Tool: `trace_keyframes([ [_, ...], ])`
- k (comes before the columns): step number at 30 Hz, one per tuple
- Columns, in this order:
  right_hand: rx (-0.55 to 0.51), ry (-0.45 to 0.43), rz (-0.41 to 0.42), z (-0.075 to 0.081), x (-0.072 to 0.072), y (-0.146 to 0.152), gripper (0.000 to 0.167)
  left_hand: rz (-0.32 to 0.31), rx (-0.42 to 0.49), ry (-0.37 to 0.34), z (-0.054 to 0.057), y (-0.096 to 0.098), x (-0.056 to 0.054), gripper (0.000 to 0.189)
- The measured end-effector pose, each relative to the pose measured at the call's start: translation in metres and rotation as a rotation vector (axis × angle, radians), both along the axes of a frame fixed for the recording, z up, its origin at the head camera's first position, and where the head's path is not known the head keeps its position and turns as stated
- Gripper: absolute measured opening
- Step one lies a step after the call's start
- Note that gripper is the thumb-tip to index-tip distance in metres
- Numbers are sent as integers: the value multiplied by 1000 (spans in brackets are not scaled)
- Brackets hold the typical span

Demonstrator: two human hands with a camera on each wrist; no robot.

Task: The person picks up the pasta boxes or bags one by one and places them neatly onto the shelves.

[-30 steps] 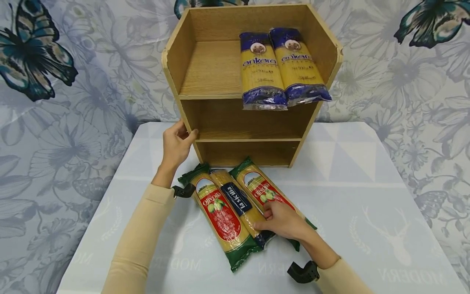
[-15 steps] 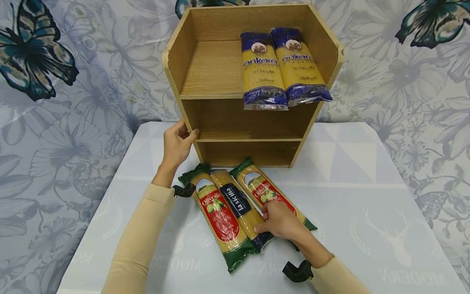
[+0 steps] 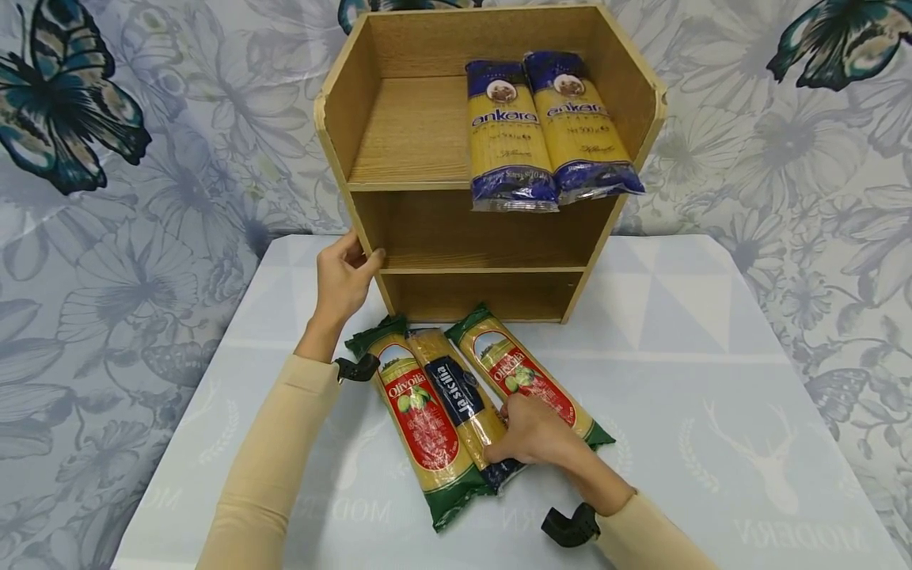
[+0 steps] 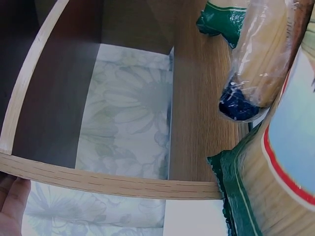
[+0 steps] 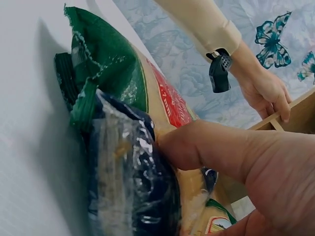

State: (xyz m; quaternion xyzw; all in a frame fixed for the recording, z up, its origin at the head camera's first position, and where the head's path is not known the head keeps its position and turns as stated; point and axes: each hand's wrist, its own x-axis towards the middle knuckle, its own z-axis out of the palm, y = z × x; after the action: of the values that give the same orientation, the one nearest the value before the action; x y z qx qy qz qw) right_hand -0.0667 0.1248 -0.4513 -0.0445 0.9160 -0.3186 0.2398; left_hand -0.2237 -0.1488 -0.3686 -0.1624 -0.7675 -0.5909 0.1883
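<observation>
Edges the middle pack, clamped in fingers of the right hand, away from the right pack, likely freeing it. Grips the shelf with the left hand.

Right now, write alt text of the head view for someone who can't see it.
A person's right hand grips a navy-labelled spaghetti pack between two red-labelled spaghetti packs on a pale table. The left hand holds the edge of a wooden shelf unit behind them. Two Ankara packs lie on its top shelf, at right.
</observation>
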Motion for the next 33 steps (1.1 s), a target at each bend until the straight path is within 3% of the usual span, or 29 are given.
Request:
trace_keyframes([
  [5,-30,-15,15,-2,3,0,44,0,7,4,0,0,-1,37],
  [15,-39,50,-22,-5,11,-2,38,8,11,-10,0,-1,-1,37],
  [24,-78,71,-121,-8,14,1,60,10,10,-7,-1,-1,-1,38],
  [33,-208,12,-125,-17,12,8,78,-8,26,-6,-1,0,-1,39],
])
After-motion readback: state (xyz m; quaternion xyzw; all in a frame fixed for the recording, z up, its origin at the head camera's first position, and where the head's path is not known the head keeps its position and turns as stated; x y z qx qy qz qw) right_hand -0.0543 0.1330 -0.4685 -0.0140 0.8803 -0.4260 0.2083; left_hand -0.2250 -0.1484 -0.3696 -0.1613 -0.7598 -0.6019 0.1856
